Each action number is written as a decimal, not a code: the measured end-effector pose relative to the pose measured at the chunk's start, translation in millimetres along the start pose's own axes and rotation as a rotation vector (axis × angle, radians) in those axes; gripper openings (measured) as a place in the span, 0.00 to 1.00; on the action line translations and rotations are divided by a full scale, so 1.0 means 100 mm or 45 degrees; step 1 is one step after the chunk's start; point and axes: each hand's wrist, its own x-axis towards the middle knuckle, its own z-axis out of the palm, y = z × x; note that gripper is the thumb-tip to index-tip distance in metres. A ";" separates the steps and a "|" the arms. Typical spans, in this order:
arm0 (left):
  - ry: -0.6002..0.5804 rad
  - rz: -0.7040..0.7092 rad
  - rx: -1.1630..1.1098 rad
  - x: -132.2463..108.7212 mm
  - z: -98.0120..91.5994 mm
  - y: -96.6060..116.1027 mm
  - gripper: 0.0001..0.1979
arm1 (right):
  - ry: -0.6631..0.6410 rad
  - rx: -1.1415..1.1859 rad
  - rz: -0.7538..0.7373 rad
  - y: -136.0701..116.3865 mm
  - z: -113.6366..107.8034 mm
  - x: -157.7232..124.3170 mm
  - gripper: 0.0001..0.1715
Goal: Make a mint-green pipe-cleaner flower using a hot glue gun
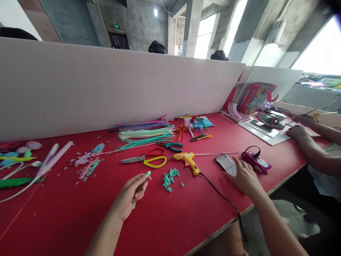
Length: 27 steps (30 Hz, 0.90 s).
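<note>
My left hand [130,197] is closed around a short green pipe-cleaner stick [142,184], its tip poking up past my fingers. My right hand [243,176] lies open on the red table [170,220], fingers touching a phone [226,164] with a lit screen. Between my hands sit a heap of cut teal bits [169,177] and a yellow glue gun [188,160] whose black cord [221,195] runs off the front edge. Yellow-handled scissors [149,160] lie just beyond.
Bundled pipe cleaners [145,132], teal pliers [173,145] and small finished flowers [193,125] lie near the white divider [106,89]. A purple power bank [257,161] sits right of the phone. Another person's hands [299,129] work at far right. Pink tools [52,160] lie left.
</note>
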 end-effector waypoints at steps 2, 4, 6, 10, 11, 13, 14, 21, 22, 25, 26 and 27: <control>0.016 0.005 -0.004 0.00 -0.01 0.00 0.14 | -0.075 0.091 -0.083 -0.36 0.03 0.05 0.29; 0.026 0.009 -0.012 0.00 -0.02 0.01 0.14 | -0.167 0.172 -0.152 -0.72 0.11 0.10 0.21; 0.024 0.010 -0.019 0.01 -0.03 0.01 0.14 | -0.239 0.245 -0.181 -1.00 0.23 0.16 0.19; 0.025 0.008 -0.040 0.01 -0.04 0.00 0.16 | -0.369 0.444 -0.137 -1.22 0.47 0.32 0.19; 0.027 0.008 -0.046 0.01 -0.04 0.01 0.16 | -0.394 0.516 -0.113 -1.21 0.49 0.36 0.19; 0.024 0.010 -0.058 0.00 -0.04 0.01 0.16 | -0.435 0.688 -0.055 -1.15 0.48 0.44 0.19; 0.016 0.013 -0.067 -0.01 -0.04 0.02 0.15 | -0.459 0.787 -0.027 -1.11 0.44 0.47 0.18; 0.033 -0.004 -0.150 -0.04 0.01 0.04 0.12 | -0.596 1.573 -0.034 -1.09 0.05 0.61 0.20; 0.055 -0.002 -0.168 -0.04 0.02 0.04 0.11 | -0.616 1.656 -0.044 -1.15 0.02 0.62 0.19; 0.079 0.013 -0.198 -0.03 0.03 0.02 0.11 | -0.708 1.808 -0.082 -1.35 0.00 0.62 0.14; 0.081 0.017 -0.200 -0.03 0.02 0.02 0.11 | -0.754 1.826 -0.102 -1.43 0.01 0.60 0.12; 0.082 0.022 -0.200 -0.02 0.02 0.01 0.11 | -0.802 1.833 -0.124 -1.50 0.02 0.58 0.11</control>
